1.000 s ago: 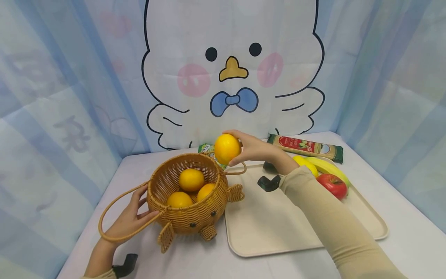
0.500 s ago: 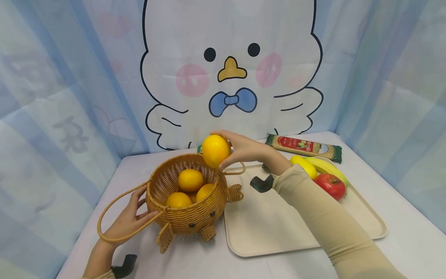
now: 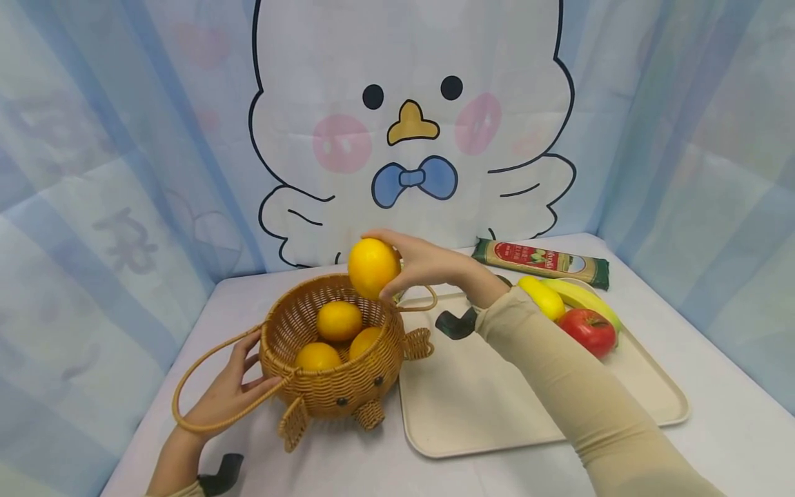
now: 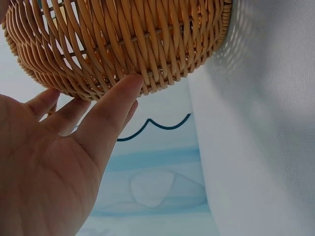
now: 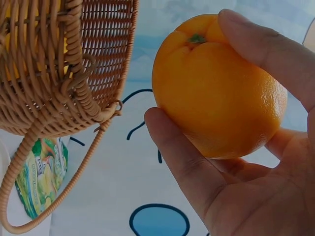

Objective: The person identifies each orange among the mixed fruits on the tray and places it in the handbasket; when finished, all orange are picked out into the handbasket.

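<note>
In the head view my right hand (image 3: 428, 262) pinches an orange (image 3: 373, 268) between thumb and fingers. It holds the orange above the right rear rim of a brown wicker basket (image 3: 348, 393) with a piglet-like face. The right wrist view shows that orange (image 5: 216, 88) apart from the basket, its green stem mark visible. Inside the basket lie several more fruits like it, one of them an orange (image 3: 339, 321). My left hand (image 3: 223, 397) reaches through the left handle loop (image 3: 186, 373). Its extended fingers touch the woven side, as in the left wrist view, where the fingers (image 4: 110, 113) press the wicker (image 4: 142, 39).
A beige tray (image 3: 472, 414) stands right of the basket, bearing a red apple (image 3: 586, 332), a yellow lemon-like fruit (image 3: 542, 297) and a banana (image 3: 580, 297). Behind it lies a green-and-red packet (image 3: 540, 262). A green packet (image 5: 42, 177) shows behind the basket. A printed curtain (image 3: 410, 55) closes the back.
My right hand has moved left with the orange, from beside the basket's right handle to above its rim. The left hand and the basket have stayed in place.
</note>
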`<state>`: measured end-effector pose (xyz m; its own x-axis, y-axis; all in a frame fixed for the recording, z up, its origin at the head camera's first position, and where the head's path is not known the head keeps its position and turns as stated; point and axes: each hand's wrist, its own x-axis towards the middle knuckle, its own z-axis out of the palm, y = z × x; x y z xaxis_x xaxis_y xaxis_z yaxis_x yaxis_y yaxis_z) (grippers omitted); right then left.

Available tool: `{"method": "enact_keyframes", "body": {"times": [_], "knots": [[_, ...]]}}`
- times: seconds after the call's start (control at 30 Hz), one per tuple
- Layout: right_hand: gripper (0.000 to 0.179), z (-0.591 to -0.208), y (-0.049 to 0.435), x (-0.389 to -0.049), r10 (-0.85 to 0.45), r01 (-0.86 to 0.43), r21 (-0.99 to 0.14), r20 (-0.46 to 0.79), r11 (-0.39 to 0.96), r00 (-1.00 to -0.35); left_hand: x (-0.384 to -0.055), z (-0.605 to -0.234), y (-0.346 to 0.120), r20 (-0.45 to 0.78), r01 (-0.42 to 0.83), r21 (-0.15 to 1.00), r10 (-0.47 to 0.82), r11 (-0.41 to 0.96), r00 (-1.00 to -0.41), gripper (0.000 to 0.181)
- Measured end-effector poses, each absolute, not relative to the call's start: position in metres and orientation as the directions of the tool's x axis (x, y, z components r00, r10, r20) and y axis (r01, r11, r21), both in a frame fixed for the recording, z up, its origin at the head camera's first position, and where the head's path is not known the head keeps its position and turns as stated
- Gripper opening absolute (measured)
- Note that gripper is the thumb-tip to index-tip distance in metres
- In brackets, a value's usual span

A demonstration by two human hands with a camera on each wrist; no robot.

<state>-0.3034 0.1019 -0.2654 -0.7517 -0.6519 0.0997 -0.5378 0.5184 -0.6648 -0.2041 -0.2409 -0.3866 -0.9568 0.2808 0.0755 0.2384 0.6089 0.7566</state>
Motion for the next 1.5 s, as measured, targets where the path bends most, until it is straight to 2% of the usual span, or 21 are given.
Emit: {"method": "enact_keyframes", "body": {"times": [1.07,1.5], "knots": [[0.092,-0.263,0.057,-0.308,-0.709,-0.57,-0.653,0.071,0.498,-0.701,-0.204,-0.385,-0.242,0.068,0.23,0.757,0.277,0.612,-0.958,0.084],[0.092,-0.268,0.048,-0.312,-0.712,-0.568,-0.646,0.054,0.51,-0.7,-0.205,-0.386,-0.242,0.064,0.224,0.755,0.271,0.616,-0.96,0.085]]}}
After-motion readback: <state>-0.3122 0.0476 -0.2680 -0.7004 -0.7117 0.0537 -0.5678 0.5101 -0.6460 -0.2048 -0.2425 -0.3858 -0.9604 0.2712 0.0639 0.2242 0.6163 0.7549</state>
